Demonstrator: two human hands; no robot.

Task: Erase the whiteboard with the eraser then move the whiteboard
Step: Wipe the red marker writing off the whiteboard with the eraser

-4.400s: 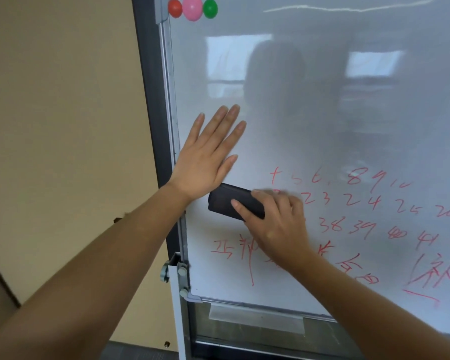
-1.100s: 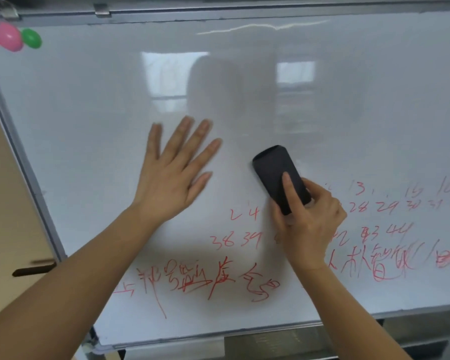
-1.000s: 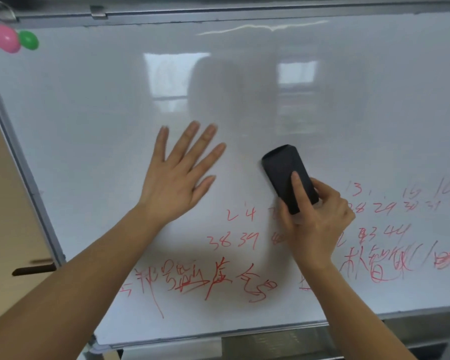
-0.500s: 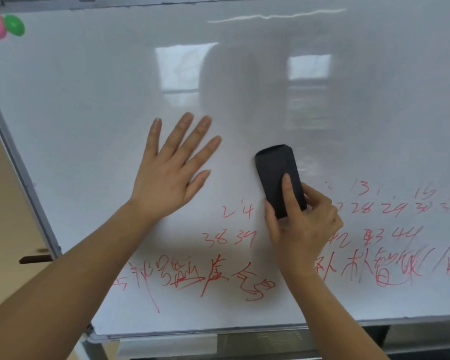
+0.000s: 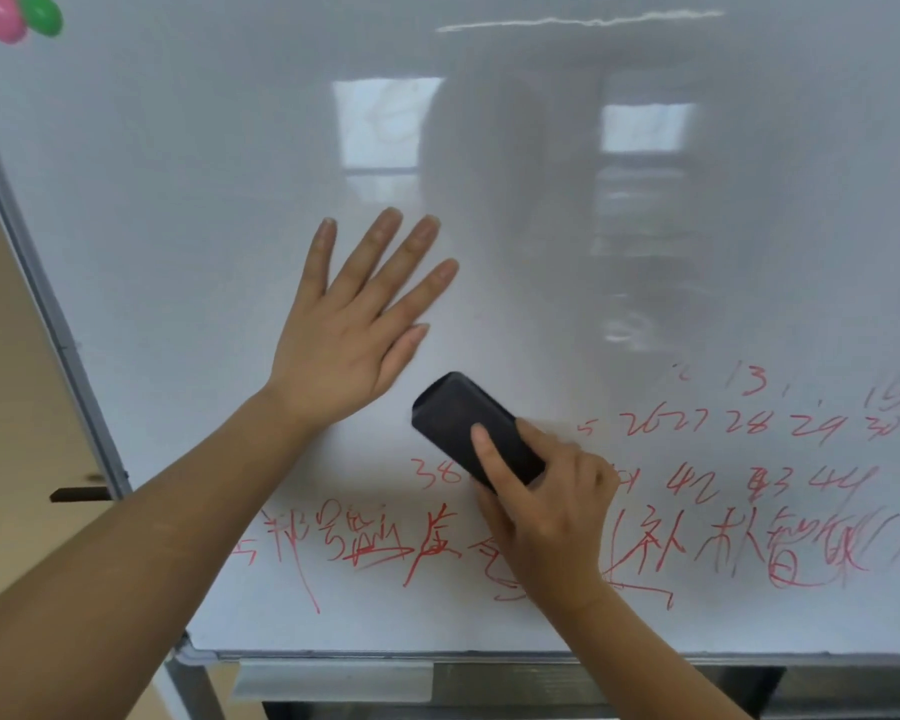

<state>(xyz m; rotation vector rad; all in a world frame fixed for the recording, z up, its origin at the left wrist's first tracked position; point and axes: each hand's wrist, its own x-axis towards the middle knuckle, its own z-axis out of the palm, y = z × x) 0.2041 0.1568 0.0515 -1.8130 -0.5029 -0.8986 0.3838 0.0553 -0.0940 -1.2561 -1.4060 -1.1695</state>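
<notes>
The right hand covers some red writing; the whiteboard runs off-frame.

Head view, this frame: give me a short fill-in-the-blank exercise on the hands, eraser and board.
1. The right hand grips a ___ eraser.
2. The left hand rests flat on the whiteboard with its fingers ___.
3. The writing left on the board is ___ in colour.
4. The magnets sit at the board's top ___ corner.

Missing words: black; spread; red; left
</notes>
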